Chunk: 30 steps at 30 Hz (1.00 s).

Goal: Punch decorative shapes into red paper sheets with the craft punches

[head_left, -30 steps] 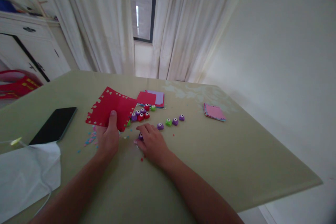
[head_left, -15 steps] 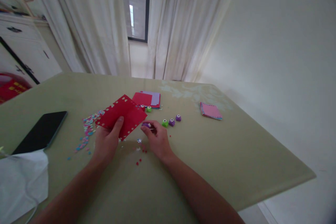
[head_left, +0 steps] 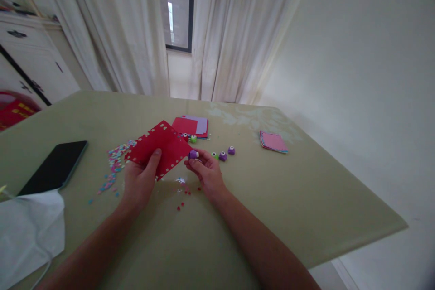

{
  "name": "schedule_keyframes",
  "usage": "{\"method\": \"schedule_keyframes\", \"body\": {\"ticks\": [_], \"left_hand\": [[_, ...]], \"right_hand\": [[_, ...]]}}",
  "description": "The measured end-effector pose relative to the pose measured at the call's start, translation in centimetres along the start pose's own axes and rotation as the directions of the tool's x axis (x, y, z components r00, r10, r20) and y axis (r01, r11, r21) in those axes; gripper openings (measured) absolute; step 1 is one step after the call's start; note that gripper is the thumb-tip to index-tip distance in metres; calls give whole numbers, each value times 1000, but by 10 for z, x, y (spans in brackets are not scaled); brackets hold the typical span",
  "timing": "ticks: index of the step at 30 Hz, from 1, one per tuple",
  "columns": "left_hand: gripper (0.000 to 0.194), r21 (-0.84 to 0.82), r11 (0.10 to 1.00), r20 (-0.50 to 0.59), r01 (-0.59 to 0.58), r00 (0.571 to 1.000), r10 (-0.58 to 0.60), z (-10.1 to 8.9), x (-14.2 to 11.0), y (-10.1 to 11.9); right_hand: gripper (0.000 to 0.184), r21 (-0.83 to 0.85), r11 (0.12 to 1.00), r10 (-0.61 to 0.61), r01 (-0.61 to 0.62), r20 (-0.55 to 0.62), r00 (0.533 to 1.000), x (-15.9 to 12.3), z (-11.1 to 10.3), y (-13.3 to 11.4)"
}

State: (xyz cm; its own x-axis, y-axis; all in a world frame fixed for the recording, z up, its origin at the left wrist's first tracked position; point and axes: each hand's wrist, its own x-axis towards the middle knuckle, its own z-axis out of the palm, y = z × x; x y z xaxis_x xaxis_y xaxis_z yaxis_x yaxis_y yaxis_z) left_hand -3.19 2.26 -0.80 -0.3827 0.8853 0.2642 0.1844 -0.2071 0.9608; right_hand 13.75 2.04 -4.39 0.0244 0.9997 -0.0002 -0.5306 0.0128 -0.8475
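My left hand (head_left: pixel 138 180) pinches a red paper sheet (head_left: pixel 163 146) whose edges are punched with small holes, and lifts it off the table. My right hand (head_left: pixel 205 173) grips a small purple punch (head_left: pixel 193 154) right at the sheet's right edge. Several more small punches lie just beyond: a green one (head_left: pixel 193 138), another green one (head_left: pixel 215 155) and two purple ones (head_left: pixel 223 156).
Coloured paper bits (head_left: pixel 113 163) are scattered left of the sheet, red bits (head_left: pixel 180 203) lie near me. A stack of red and lilac paper (head_left: pixel 192 125) and a pink pad (head_left: pixel 273 141) lie farther off. A black phone (head_left: pixel 54 167) and white cloth (head_left: pixel 27 231) are at left on the green table (head_left: pixel 306 199).
My left hand lifted and turned the red sheet. My right hand picked the purple punch off the table and brought it up to the sheet's edge.
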Motion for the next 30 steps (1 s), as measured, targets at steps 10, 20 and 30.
{"method": "schedule_keyframes", "body": {"ticks": [10,20,30], "left_hand": [[26,89,993,-14,-73,997,74,-1,-2,1],[28,115,988,53,-104,994,98,-1,-5,2],[31,149,981,18,-120,993,119,-1,-5,7]], "right_hand": [[50,-71,997,-36,36,7,999,-2,1,-1],[50,-97,991,-98,94,-44,994,-5,5,-4],[47,-101,990,-102,97,-45,994,-7,7,-9]]}}
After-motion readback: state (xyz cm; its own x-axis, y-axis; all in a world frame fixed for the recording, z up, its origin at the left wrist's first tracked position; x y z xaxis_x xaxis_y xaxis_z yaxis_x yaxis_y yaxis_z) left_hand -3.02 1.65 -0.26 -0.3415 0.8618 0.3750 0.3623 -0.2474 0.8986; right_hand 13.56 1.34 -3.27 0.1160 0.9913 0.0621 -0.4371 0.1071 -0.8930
